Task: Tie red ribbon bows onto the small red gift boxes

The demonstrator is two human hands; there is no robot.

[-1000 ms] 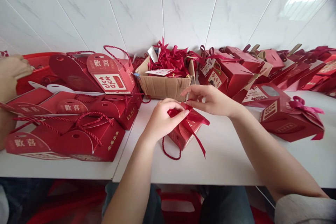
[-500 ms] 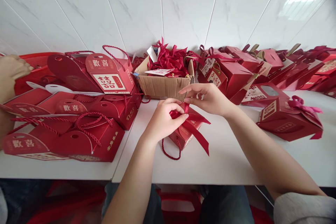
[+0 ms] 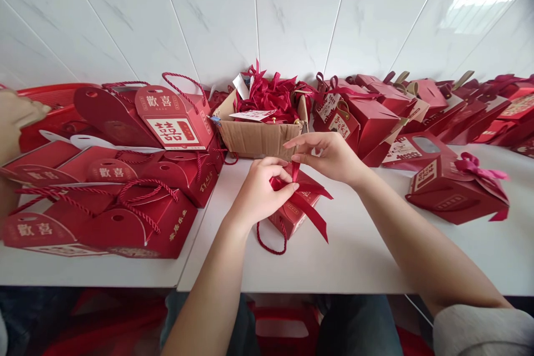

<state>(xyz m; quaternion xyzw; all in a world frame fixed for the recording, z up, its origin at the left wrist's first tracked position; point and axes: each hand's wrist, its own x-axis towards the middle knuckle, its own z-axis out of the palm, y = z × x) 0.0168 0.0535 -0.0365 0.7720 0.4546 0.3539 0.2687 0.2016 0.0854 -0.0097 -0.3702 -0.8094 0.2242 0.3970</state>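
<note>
We are looking down on our two hands meeting over one small red box (image 3: 292, 216), which is sitting on the white table (image 3: 367, 256) directly under the grip. Our left hand (image 3: 258, 192) is curling shut, thumb and fingers pinching the red ribbon (image 3: 311, 208) right at the crossing on the box top. Our right hand (image 3: 329, 156) is nipping one strand between thumb and forefinger just above that pinch, with its other fingers fanning loose. Two ribbon tails are trailing away below the right hand, and a cord handle (image 3: 271, 245) is looping out beneath the left wrist.

By our reckoning, the left pinch should be pinning the crossing firmly while the right hand draws its strand straight and flat, without twisting.

Now we are counting: one box in the grip, one ribbon, and one cardboard carton (image 3: 258, 142) of ribbons just beyond our fingertips. One bow-topped box (image 3: 454, 192) is lying off past the right forearm. At least six handled boxes (image 3: 137, 217) are piling up beyond the left elbow. The far row is overlapping too much to count. Another person's hand (image 3: 16, 114) is showing at the far left.
</note>
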